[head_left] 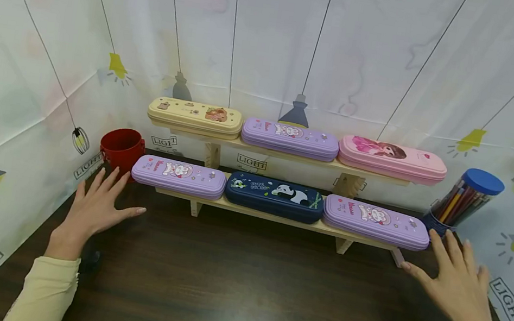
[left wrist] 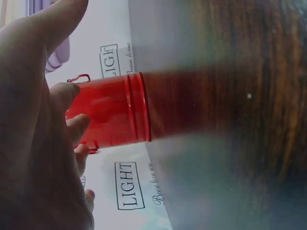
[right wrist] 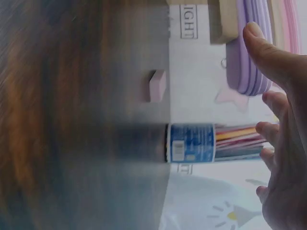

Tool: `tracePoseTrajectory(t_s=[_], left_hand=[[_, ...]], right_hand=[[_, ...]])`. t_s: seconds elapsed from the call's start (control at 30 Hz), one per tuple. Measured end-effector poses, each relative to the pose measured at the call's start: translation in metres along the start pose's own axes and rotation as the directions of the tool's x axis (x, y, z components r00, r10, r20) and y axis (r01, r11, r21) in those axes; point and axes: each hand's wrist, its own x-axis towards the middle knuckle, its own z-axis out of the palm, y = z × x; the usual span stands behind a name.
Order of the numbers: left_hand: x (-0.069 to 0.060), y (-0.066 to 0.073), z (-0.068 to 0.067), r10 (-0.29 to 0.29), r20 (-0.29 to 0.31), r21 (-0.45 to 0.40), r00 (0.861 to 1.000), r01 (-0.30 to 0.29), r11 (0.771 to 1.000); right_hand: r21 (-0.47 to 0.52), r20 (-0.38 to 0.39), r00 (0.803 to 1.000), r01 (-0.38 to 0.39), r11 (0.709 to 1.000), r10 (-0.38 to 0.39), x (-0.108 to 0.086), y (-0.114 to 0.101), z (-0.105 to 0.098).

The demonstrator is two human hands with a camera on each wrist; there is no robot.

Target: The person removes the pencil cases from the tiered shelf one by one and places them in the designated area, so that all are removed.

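Note:
My left hand (head_left: 94, 209) hovers over the table's left side with fingers spread, holding nothing. Just beyond its fingertips stands a red bucket (head_left: 121, 148), seen lying sideways in the left wrist view because that camera is turned. On the right, my right hand (head_left: 459, 282) is spread too, with nothing in it. Nearest to it are a purple pencil case (head_left: 376, 222) at the right end of the lower shelf and a clear, blue-lidded tub of colored pencils (head_left: 466, 198). A navy panda pencil case (head_left: 275, 197) and another purple case (head_left: 179, 176) fill the lower shelf.
A two-tier wooden shelf (head_left: 250, 211) stands at the back of the dark table (head_left: 230, 283). Its upper tier bears a yellow case (head_left: 195, 117), a purple case (head_left: 290, 139) and a pink case (head_left: 392, 159). A small pink block (right wrist: 157, 86) sits near the tub. Printed cloth walls enclose the table.

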Motion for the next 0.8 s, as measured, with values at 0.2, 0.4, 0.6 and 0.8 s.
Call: tracePoseTrajectory(t_s=[0.2, 0.4, 0.6, 0.8], left_hand=[[0.002, 0.003, 0.004, -0.014, 0.045, -0.025, 0.999, 0.015, 1.000], [0.007, 0.007, 0.012, -0.029, 0.105, -0.063, 0.994, 0.036, 0.997], [0.013, 0.012, 0.018, -0.005, 0.153, -0.153, 0.988, 0.028, 0.988], [0.016, 0.020, 0.021, 0.030, 0.159, -0.290, 0.987, 0.018, 0.957]], right_hand=[[0.009, -0.053, 0.994, 0.093, 0.996, -0.092, 0.007, -0.013, -0.005], [0.021, -0.088, 0.984, 0.160, 0.987, -0.157, 0.013, -0.030, -0.008], [0.028, -0.079, 0.976, 0.204, 0.979, -0.202, 0.019, -0.044, -0.007], [0.039, -0.067, 0.969, 0.239, 0.970, -0.236, 0.027, -0.059, -0.005]])
